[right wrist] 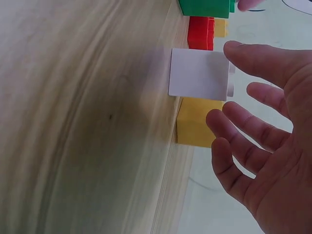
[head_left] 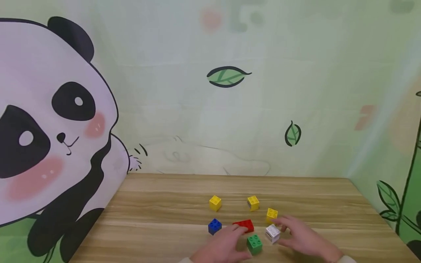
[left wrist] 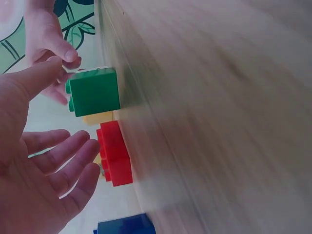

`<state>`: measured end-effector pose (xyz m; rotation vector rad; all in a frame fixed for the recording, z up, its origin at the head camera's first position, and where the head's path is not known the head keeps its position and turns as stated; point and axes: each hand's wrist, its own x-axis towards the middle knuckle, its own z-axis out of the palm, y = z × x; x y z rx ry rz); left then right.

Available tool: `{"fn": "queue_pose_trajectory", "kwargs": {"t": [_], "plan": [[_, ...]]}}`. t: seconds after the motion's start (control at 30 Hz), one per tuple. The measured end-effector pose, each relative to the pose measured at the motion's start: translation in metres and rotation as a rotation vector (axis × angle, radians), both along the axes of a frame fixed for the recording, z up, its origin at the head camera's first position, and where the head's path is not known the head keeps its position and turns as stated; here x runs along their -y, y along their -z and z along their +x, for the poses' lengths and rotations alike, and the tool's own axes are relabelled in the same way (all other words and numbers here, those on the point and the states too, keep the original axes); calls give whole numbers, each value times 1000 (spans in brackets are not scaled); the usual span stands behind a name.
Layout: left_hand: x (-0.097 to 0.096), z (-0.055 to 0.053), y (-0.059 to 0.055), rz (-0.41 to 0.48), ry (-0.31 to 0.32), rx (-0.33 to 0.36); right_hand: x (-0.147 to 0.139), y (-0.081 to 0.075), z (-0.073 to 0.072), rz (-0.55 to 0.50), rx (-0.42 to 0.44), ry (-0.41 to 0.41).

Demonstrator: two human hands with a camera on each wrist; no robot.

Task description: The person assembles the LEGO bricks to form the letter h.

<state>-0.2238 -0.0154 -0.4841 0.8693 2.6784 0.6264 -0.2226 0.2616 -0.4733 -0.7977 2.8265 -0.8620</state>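
Observation:
My left hand (head_left: 223, 244) reaches over the table with spread fingers. Its fingertips are at the red brick (head_left: 249, 225), and its thumb lies near the green brick (head_left: 254, 244); I cannot tell whether they touch. To that hand's left sits a blue brick (head_left: 215, 226). On the other side my right hand (head_left: 304, 237) has its fingers slightly bent and apart, gripping nothing. Closest to it are a white brick (right wrist: 200, 74) and a yellow brick (head_left: 271, 214), whose lower part is partly covered by its fingers in the right wrist view.
Two more yellow bricks, one at left (head_left: 215, 203) and one at right (head_left: 253, 203), stand farther back on the wooden table (head_left: 158, 208). Behind the table hangs a pale green backdrop (head_left: 164, 91) with a large printed panda.

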Motion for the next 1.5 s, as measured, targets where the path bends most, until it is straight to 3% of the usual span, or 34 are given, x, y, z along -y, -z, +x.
{"fn": "queue_pose_trajectory", "kwargs": {"t": [0.2,0.33,0.5,0.77,1.0,1.23,1.5], "plan": [[-11,-5,2,37,11,-15,5,3,-6,1,1,-22],[-17,-7,2,60,10,25,6,2,-7,5,20,-29],[-22,-7,4,52,-27,85,8,5,-11,16,37,-47],[-27,-6,6,30,-75,121,11,14,-16,47,79,-68],[-23,-7,9,41,-37,65,12,13,-15,61,104,-33],[-13,-6,11,103,-74,162,10,13,-11,10,83,-36],[2,-2,10,128,-92,192,11,9,-6,21,56,-35]]}}
